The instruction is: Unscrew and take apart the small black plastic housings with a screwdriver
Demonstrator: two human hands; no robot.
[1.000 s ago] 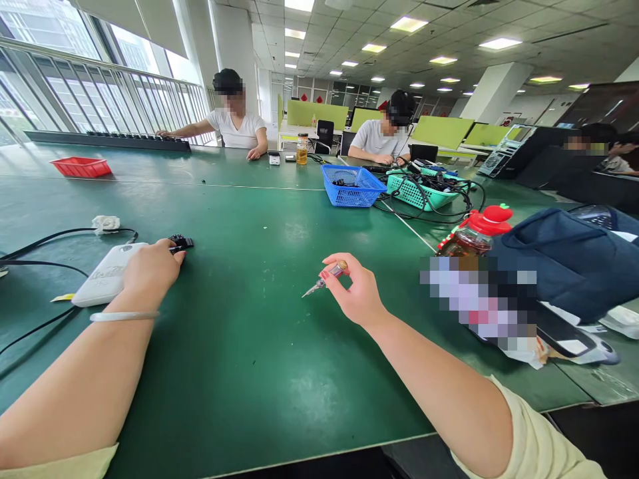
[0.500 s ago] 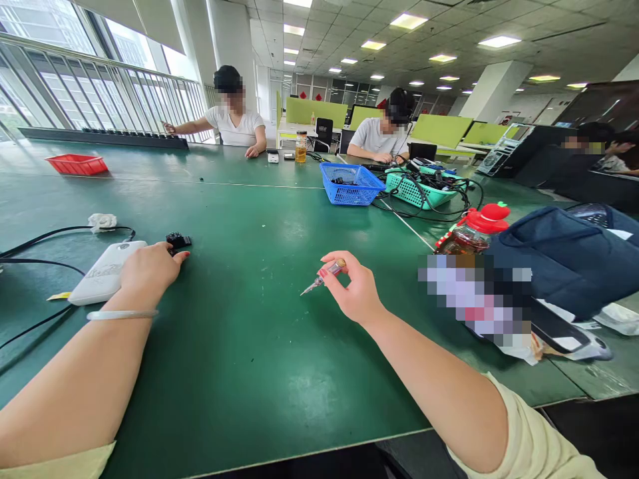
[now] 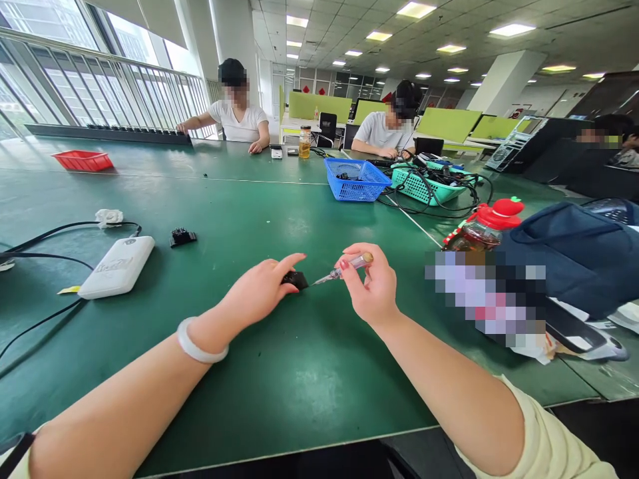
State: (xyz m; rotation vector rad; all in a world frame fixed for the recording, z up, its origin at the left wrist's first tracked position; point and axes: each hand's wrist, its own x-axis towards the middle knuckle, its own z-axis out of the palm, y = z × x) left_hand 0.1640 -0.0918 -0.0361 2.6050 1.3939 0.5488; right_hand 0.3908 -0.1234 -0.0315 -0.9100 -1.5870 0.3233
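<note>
My left hand [image 3: 254,290], with a pale bangle at the wrist, is closed on a small black part [image 3: 298,280] at the middle of the table; its fingers partly cover the part. A slim screwdriver [image 3: 344,268] with a clear handle is pinched in my right hand [image 3: 375,287]. Its thin tip points left and lies very close to the black part's right end; I cannot tell whether they touch. Another small black part [image 3: 182,237] lies on the green table [image 3: 299,392], farther left.
A white power bank [image 3: 117,267] with black cables lies left. Toward the back stand a red tray [image 3: 83,160], a blue basket [image 3: 357,181] and a green basket [image 3: 424,186] with cables. A red-lidded bottle [image 3: 482,229] and navy bag [image 3: 579,249] are right. Two people sit opposite.
My left hand has moved right from beside the power bank to the table's middle, bringing a black part to the screwdriver tip. My right hand has shifted slightly right, still holding the screwdriver.
</note>
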